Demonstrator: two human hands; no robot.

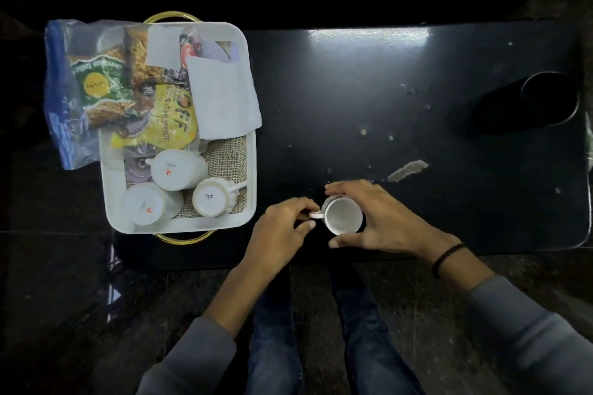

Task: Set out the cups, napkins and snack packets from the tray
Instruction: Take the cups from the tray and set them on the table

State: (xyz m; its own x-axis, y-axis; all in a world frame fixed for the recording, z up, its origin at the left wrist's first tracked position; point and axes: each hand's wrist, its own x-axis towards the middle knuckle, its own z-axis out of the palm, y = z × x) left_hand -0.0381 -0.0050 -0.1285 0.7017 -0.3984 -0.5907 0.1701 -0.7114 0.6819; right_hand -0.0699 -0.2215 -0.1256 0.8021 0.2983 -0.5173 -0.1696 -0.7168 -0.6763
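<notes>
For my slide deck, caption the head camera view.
Both hands set an upright white cup on the black table; three cups remain in the tray.

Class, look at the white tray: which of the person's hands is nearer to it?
Left. The left hand sits just right of the tray, pinching the upright cup's handle; the right hand is beyond the cup.

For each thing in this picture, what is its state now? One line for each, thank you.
Cup on table: upright, mouth up, empty, held by both hands.
Left hand: fingers pinch the cup's handle.
Right hand: cupped around the cup.
Three cups in tray: upside down.
Napkins: still in tray.
Snack packets: still in tray.
Tray: still loaded.
</notes>
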